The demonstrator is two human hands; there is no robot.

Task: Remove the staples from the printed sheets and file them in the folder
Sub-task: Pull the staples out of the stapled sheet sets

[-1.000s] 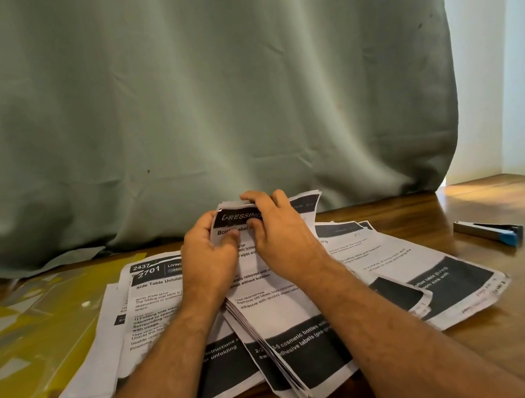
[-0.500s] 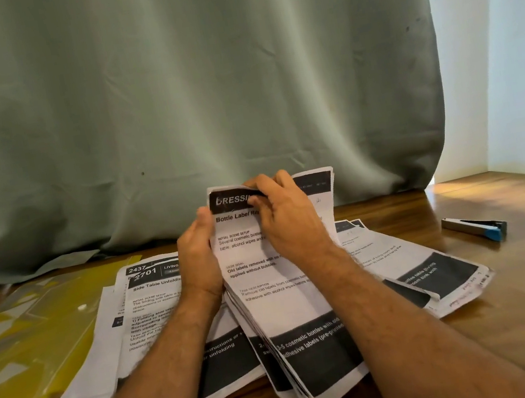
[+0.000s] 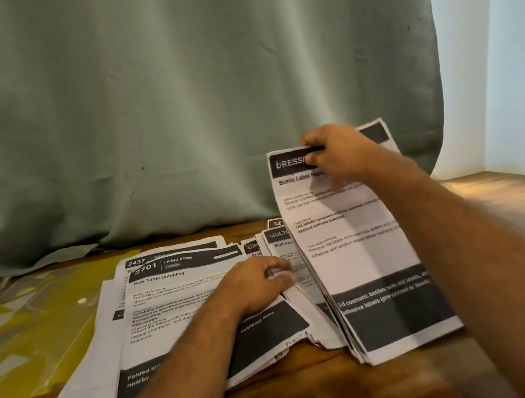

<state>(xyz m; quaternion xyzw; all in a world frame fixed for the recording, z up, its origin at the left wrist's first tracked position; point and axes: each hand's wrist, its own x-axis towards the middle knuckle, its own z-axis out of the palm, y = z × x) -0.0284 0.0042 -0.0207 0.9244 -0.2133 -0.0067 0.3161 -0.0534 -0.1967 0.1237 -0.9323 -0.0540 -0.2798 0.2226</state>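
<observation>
My right hand pinches the top edge of a printed bundle headed "Bottle Label" and holds it tilted up off the table, its lower edge resting on the wood. My left hand rests on the sheets lying flat beneath, its fingers lightly curled at the bundle's left edge. A second pile of printed sheets, topped by "Side Table Unfolding", lies spread at centre left. The yellow plastic folder lies flat at far left, partly under those sheets. No staple can be made out.
A grey-green curtain hangs close behind the wooden table. A pale wall stands at the right. Bare wood shows along the front edge and at the far right.
My right hand has lifted the "Bottle Label" bundle higher and to the right. My left hand has let go of it and dropped onto the sheets below. The view has shifted left, so the stapler is out of sight.
</observation>
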